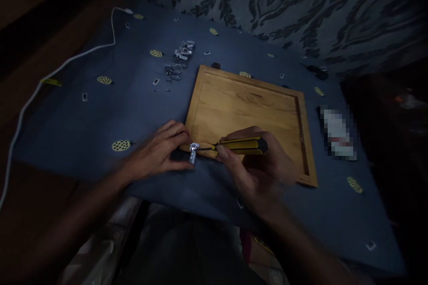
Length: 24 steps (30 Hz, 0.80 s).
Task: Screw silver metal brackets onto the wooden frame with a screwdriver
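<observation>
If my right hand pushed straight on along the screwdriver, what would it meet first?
Probably the metal hinge at the wooden panel; the screwdriver seems to reach it, though depth is unclear.

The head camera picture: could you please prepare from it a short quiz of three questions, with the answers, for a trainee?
1. Which hand holds the yellow-and-black screwdriver?
2. True or false: the thin white cable lies across the rectangular brown wooden panel.
3. Seen from the person, where is the small silver metal fitting at which the screwdriver points?
A) At the middle of the panel's far edge
B) At the panel's near left corner
C) Beside the panel's right edge

Key:
1. The right hand.
2. False; the cable lies to the left of the panel, apart from it.
3. B
</observation>
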Available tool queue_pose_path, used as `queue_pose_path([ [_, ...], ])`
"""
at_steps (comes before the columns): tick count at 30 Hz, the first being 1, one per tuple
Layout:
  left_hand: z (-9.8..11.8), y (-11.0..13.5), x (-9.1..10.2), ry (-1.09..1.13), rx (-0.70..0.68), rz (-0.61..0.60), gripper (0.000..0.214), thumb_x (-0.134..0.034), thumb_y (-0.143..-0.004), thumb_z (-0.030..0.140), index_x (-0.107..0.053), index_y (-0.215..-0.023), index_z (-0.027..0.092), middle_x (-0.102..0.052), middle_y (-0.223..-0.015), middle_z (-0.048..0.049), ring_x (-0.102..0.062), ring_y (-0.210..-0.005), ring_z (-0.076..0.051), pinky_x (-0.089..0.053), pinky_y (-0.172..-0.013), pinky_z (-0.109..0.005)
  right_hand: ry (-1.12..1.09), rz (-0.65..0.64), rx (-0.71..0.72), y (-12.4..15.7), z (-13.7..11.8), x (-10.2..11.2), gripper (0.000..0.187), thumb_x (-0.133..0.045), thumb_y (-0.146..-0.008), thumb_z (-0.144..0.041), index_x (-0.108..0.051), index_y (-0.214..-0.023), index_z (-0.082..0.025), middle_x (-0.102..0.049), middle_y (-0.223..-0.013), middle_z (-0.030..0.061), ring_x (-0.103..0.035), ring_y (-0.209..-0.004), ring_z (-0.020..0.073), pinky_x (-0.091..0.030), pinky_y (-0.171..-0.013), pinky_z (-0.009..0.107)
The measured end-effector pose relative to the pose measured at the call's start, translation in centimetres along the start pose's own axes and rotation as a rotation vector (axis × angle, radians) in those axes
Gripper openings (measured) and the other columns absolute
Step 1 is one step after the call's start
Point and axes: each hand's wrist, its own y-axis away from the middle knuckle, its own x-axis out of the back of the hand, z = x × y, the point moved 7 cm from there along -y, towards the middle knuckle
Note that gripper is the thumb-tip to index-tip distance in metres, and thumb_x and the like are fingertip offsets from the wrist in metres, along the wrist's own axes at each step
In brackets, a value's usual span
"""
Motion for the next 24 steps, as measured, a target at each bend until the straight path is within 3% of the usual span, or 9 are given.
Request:
queue_pose_path([
  [8, 0.0, 0.0, 0.0, 0.021, 0.013, -0.007, 0.041, -0.077, -0.093, 0.049, -0.068, -0.117, 0.017, -0.065, -0.116, -0.0093, -0.058, -0.109, -0.026, -0.052, -0.098, -0.038, 0.018, 0.008, 0.014, -0.2, 0.1, -0.3, 0.015, -0.077, -0.091, -0.022, -0.062, -0.091, -0.026, -0.068, -0.078, -0.0013, -0.066, -0.068, 0.0168, -0.055, -0.06, 0.031],
  [12, 0.0, 0.0, 0.0, 0.015, 0.01, -0.002, 0.043, -0.076, -0.094, 0.05, -0.067, -0.12, 0.017, -0.066, -0.115, -0.0094, -0.058, -0.109, -0.026, -0.051, -0.098, -0.038, 0.012, -0.062, 0.012, -0.5, -0.3, -0.5, 0.015, -0.078, -0.091, -0.022, -0.064, -0.095, -0.026, -0.07, -0.081, -0.0003, -0.069, -0.071, 0.0168, -0.058, -0.064, 0.031],
  [19, -0.1, 0.0, -0.1, 0.029, 0.043, -0.016, 0.039, -0.077, -0.093, 0.049, -0.069, -0.116, 0.019, -0.066, -0.117, -0.0082, -0.058, -0.109, -0.026, -0.052, -0.097, -0.04, -0.236, -0.16, -0.243, -1.3, 0.6, -1.2, 0.01, -0.077, -0.093, -0.025, -0.068, -0.097, -0.025, -0.075, -0.092, -0.0006, -0.071, -0.068, 0.0129, -0.059, -0.059, 0.025],
  [24, -0.1, 0.0, -0.1, 0.021, 0.013, -0.005, 0.039, -0.076, -0.094, 0.051, -0.067, -0.114, 0.018, -0.065, -0.117, -0.0086, -0.058, -0.11, -0.026, -0.051, -0.095, -0.037, -0.327, -0.295, -0.252, -1.9, 0.3, -1.5, 0.015, -0.07, -0.099, -0.03, -0.071, -0.113, -0.024, -0.076, -0.099, 0.0, -0.07, -0.063, 0.0102, -0.06, -0.061, 0.024],
])
